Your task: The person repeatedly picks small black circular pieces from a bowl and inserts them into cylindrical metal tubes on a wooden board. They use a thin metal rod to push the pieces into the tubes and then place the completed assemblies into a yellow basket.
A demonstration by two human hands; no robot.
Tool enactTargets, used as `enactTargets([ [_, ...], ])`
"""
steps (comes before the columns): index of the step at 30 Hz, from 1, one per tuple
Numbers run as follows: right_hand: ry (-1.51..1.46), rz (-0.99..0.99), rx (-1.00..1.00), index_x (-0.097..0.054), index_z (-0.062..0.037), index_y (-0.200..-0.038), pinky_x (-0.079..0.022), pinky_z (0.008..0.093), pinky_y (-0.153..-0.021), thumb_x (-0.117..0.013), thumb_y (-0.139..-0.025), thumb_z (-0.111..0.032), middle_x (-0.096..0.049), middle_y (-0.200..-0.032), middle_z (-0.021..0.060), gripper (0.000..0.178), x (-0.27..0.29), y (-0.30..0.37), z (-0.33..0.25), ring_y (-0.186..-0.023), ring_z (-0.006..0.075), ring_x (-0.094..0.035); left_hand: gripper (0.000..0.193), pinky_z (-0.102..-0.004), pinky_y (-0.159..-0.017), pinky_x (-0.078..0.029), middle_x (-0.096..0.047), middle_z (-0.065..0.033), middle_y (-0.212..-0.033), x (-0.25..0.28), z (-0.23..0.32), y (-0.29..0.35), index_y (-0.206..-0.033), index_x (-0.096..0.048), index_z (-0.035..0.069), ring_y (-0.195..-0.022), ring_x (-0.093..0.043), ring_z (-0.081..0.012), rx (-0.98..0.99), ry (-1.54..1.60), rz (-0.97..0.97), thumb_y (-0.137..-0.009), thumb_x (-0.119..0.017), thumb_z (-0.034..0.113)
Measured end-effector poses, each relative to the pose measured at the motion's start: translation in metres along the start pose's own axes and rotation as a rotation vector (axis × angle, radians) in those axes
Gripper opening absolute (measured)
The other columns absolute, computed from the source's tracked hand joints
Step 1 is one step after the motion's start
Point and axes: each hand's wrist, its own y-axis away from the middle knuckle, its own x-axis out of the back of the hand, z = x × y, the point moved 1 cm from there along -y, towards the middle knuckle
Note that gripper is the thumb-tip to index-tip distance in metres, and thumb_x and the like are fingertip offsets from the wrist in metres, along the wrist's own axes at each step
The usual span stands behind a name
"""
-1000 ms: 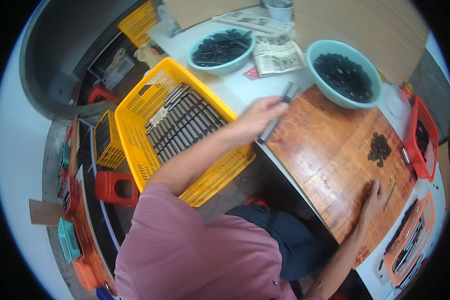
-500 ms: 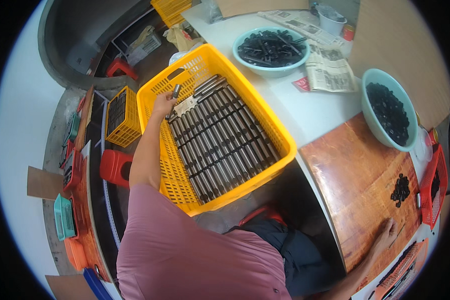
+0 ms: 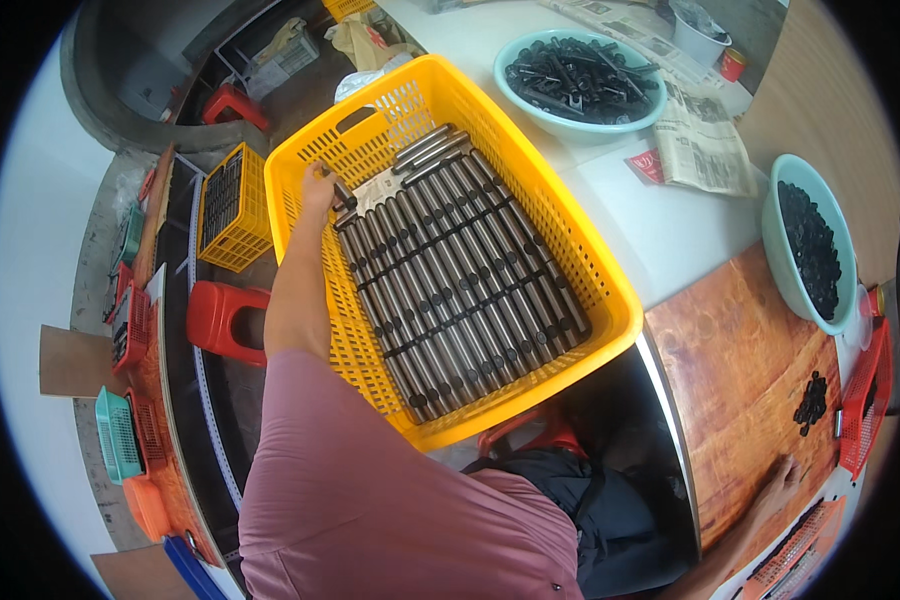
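Left hand [image 3: 319, 187] closes around one dark metal rod [image 3: 342, 193] at the yellow crate's [image 3: 610, 300] far left corner; rigid, smooth, likely heavy: grip mid-length. Right hand [image 3: 782, 476] rests flat on the wooden board [image 3: 740, 380], holding nothing

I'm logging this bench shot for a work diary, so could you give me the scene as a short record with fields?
Left hand: left hand inside the big yellow crate, fingers on a dark metal rod at the far end of the rows
Right hand: right hand resting on the wooden board; holding anything cannot be told
Crate contents: rows of metal rods lying side by side
On the board: small pile of black parts
White table: two teal bowls of black parts, newspaper
Floor at left: small yellow crate, red stool
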Motion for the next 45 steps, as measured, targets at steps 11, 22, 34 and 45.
enactTargets([
  [11, 0.093, -0.069, 0.014, -0.062, 0.0070, -0.097, -0.046, 0.0342, -0.077, -0.057, -0.103, -0.032, -0.060, -0.087, 0.0112, 0.040, 0.010, -0.009, 0.018, -0.082, 0.0209, -0.052, 0.039, -0.0466, -0.084, -0.059, -0.056, -0.0173, -0.131, -0.046, -0.046, -0.016, -0.140, -0.043, 0.007, -0.102, -0.065, -0.0335, 0.282, 0.610, 0.408, -0.101, -0.050, 0.001],
  [22, 0.127, -0.009, 0.020, -0.050, 0.0006, -0.079, -0.039, 0.0326, -0.069, -0.057, -0.102, -0.026, -0.045, -0.075, 0.0030, 0.036, -0.005, -0.001, -0.020, -0.074, 0.0165, -0.041, 0.048, -0.0373, -0.082, -0.063, -0.058, -0.0167, -0.133, -0.059, -0.069, -0.057, -0.133, -0.051, 0.000, -0.104, -0.067, -0.0278, 0.489, 0.798, 0.606, -0.090, -0.073, 0.009],
  [34, 0.143, 0.008, 0.131, -0.051, 0.0005, -0.079, -0.039, 0.0334, -0.070, -0.062, -0.099, -0.022, -0.045, -0.075, 0.0030, 0.032, 0.001, -0.015, 0.007, -0.074, 0.0172, -0.042, 0.044, -0.0353, -0.075, -0.064, -0.066, -0.0156, -0.120, -0.071, -0.056, -0.048, -0.126, -0.055, -0.002, -0.091, -0.071, -0.0278, 0.647, 0.848, 0.687, -0.088, -0.074, 0.009],
  [45, 0.150, 0.043, 0.256, -0.049, -0.0001, -0.076, -0.038, 0.0337, -0.071, -0.063, -0.097, -0.020, -0.044, -0.075, 0.0029, 0.032, -0.022, 0.045, -0.121, -0.074, 0.0169, -0.041, 0.050, -0.0296, -0.070, -0.064, -0.064, -0.0226, -0.119, -0.062, -0.064, -0.045, -0.133, -0.049, -0.009, -0.085, -0.073, -0.0279, 0.575, 0.832, 0.793, -0.090, -0.070, 0.005],
])
